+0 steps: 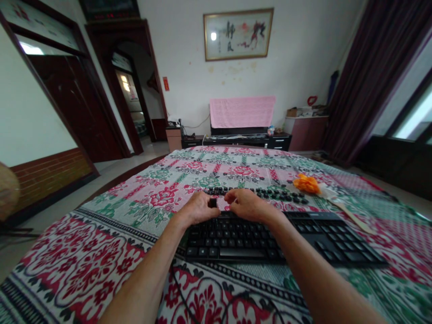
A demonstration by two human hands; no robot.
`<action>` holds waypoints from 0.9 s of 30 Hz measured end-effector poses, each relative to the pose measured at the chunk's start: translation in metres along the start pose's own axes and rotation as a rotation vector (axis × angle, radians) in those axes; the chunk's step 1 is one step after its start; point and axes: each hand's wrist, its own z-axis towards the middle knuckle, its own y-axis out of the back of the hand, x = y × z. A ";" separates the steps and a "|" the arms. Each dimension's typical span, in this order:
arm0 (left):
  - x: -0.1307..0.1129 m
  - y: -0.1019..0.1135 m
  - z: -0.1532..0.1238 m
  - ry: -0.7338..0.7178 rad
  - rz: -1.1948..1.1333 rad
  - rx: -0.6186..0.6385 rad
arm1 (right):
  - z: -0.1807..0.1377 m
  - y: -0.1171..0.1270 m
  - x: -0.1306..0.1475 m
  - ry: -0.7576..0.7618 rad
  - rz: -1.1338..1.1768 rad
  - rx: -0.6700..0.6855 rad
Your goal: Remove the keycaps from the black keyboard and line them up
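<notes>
Head camera, forward-down over keyboard [270, 238], close (edges seemingly warped).

Dim daylight, wide-angle edge distortion

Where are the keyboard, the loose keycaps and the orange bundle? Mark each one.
keyboard [236, 237]: head view, on the key rows above the space bar.
loose keycaps [283, 195]: head view, middle of the row beyond the keyboard.
orange bundle [306, 183]: head view, centre of its crumpled top.
</notes>
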 end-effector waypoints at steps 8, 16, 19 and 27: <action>-0.012 -0.008 -0.003 0.072 0.244 -0.109 | -0.026 -0.009 -0.004 0.068 -0.031 0.111; -0.028 -0.007 -0.005 0.217 0.286 -0.130 | -0.042 -0.019 -0.008 0.086 -0.155 0.248; -0.033 -0.007 -0.004 0.299 0.282 -0.133 | -0.043 -0.022 -0.008 0.097 -0.182 0.249; -0.020 -0.014 0.000 0.328 0.154 -0.188 | -0.043 -0.019 -0.003 0.080 -0.190 0.256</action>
